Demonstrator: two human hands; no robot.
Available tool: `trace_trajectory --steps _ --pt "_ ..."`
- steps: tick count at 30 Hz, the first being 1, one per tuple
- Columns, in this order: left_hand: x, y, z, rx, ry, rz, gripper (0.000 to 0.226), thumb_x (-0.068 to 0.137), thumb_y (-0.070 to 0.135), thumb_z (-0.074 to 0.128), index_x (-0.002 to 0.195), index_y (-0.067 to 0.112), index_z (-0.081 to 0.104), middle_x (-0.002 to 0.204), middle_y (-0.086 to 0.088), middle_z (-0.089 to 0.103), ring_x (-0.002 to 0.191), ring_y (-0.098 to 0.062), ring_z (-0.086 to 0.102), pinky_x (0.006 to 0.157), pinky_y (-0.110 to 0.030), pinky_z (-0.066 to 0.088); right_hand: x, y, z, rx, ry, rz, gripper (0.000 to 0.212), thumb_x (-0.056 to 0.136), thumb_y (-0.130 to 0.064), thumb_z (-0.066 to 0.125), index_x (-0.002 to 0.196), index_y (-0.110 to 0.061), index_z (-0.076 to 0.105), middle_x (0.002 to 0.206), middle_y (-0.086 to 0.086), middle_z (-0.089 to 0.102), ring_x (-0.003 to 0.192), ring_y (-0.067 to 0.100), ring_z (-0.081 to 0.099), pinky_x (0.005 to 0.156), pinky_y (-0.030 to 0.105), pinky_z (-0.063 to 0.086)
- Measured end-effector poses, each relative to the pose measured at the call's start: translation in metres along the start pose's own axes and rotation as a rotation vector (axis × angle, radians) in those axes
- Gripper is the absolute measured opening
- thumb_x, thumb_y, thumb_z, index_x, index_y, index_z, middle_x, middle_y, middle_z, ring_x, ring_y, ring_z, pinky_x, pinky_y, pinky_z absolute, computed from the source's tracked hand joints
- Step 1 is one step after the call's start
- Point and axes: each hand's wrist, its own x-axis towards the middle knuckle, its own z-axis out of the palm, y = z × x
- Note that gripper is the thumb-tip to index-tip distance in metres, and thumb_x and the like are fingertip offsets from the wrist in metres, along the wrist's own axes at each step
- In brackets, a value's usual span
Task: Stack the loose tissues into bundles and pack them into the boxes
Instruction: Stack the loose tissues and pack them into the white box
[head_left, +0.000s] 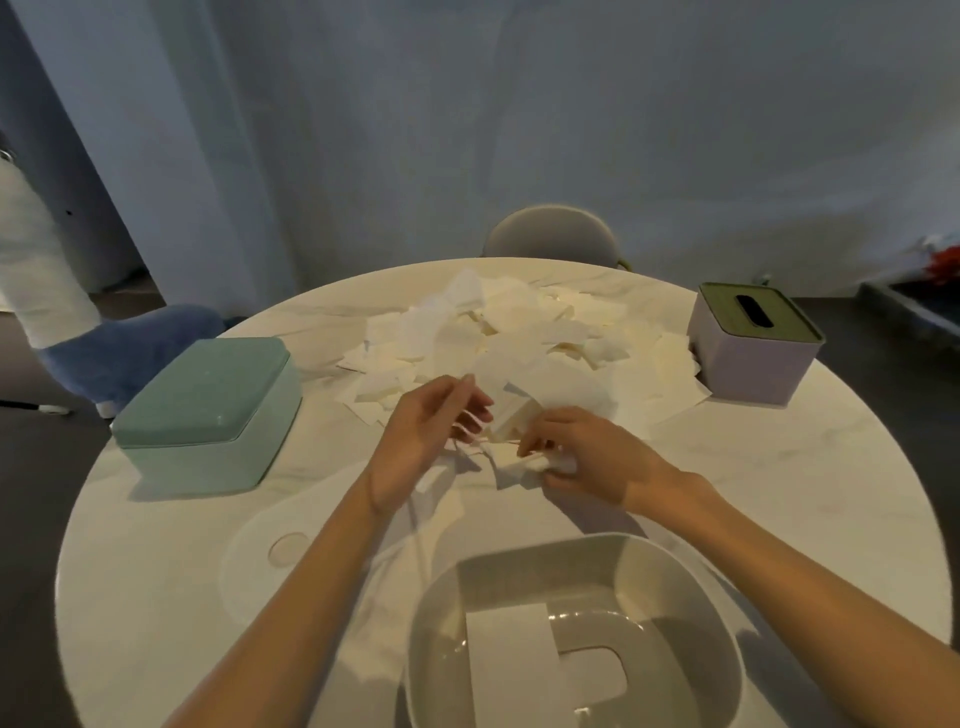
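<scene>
A heap of loose white tissues (519, 332) covers the far middle of the round table (156, 597). My left hand (426, 431) and my right hand (576, 457) meet just in front of the heap, both pinching a small bundle of tissues (506, 423) held between them. An open white box (571, 639) sits at the near edge with a folded tissue (506, 660) lying inside it. A closed green box (208, 410) stands at the left. A lilac box with a green slotted lid (753, 348) stands at the right.
A flat white lid (291, 551) lies on the table left of the open box. A grey chair back (550, 231) rises behind the table. At the far left a person's leg and blue slipper (124, 348) stand on the floor. Curtains hang behind.
</scene>
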Motion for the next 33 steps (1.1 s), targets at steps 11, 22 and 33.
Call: trace_trajectory --steps 11,22,33 --pt "0.014 -0.027 0.013 0.319 -0.024 0.108 0.036 0.081 0.04 0.086 0.108 0.025 0.067 0.102 0.01 0.071 0.089 -0.008 0.067 0.079 -0.023 0.058 0.017 0.016 -0.012 0.196 0.325 0.196 0.026 0.092 -0.032 0.073 0.114 -0.027 0.06 0.107 -0.01 0.067 0.089 0.01 0.061 0.082 0.034 0.055" --pt "0.013 -0.026 0.016 0.315 0.142 0.086 0.018 0.095 0.033 0.072 0.106 0.02 0.066 0.098 0.012 0.07 0.086 -0.001 0.064 0.07 -0.017 0.054 0.025 0.039 -0.007 0.039 0.199 0.287 0.097 0.069 -0.066 0.082 0.151 -0.042 0.035 0.157 -0.015 0.04 0.139 0.015 0.041 0.114 0.034 0.036" --pt "0.041 -0.019 0.015 0.373 0.285 0.063 0.018 0.107 0.016 0.052 0.122 0.017 0.062 0.122 0.002 0.066 0.106 -0.013 0.062 0.075 0.0 0.045 0.044 0.013 0.011 0.233 0.434 0.039 0.021 0.088 -0.027 0.078 0.109 -0.03 0.077 0.104 -0.014 0.071 0.093 0.004 0.062 0.087 0.032 0.051"
